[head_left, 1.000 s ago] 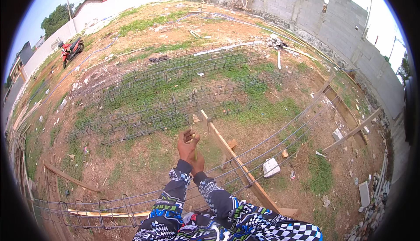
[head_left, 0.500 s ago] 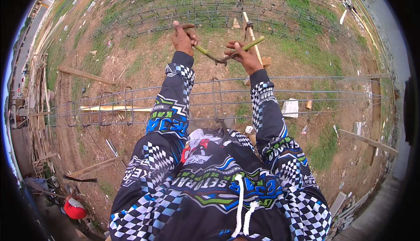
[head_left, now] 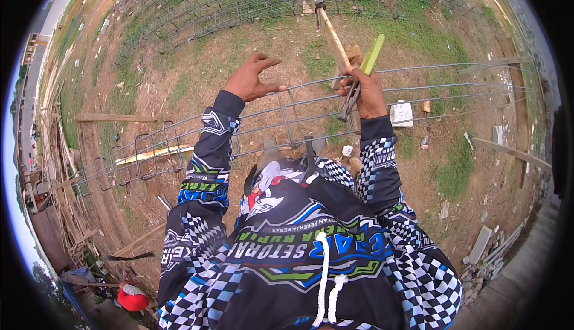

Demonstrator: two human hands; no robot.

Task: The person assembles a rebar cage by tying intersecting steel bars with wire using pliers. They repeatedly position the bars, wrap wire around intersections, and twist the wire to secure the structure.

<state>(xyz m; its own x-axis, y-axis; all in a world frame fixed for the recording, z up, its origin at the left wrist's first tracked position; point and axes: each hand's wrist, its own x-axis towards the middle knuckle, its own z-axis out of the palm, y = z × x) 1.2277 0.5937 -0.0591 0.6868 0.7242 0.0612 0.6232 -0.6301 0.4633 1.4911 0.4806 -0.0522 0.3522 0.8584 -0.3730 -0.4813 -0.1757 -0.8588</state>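
Observation:
My right hand (head_left: pixel 373 95) is closed around a pair of pincers with green handles (head_left: pixel 375 53). The handles lie together and point away from me, while the dark metal head points down toward the bars. My left hand (head_left: pixel 251 80) holds nothing, its fingers and thumb apart. Its fingertips are at the far bar of a long steel rebar cage (head_left: pixel 335 98); whether they touch it I cannot tell. Beneath and between my hands, a stirrup (head_left: pixel 287 117) stands around the long bars. Several more stirrups (head_left: pixel 139 157) sit farther left along the cage.
A wooden board (head_left: pixel 327 29) with a dark piece near its top rises beyond the cage, close to my right hand. More rebar cages (head_left: pixel 239 10) lie on the grass beyond. Planks (head_left: pixel 113 117) lie at the left, and a person in red (head_left: pixel 133 297) is at the lower left.
My left hand has let go of one pincer handle and moved down to the cage. The pincers, spread between both hands before, are now closed in my right hand, lowered over the bars.

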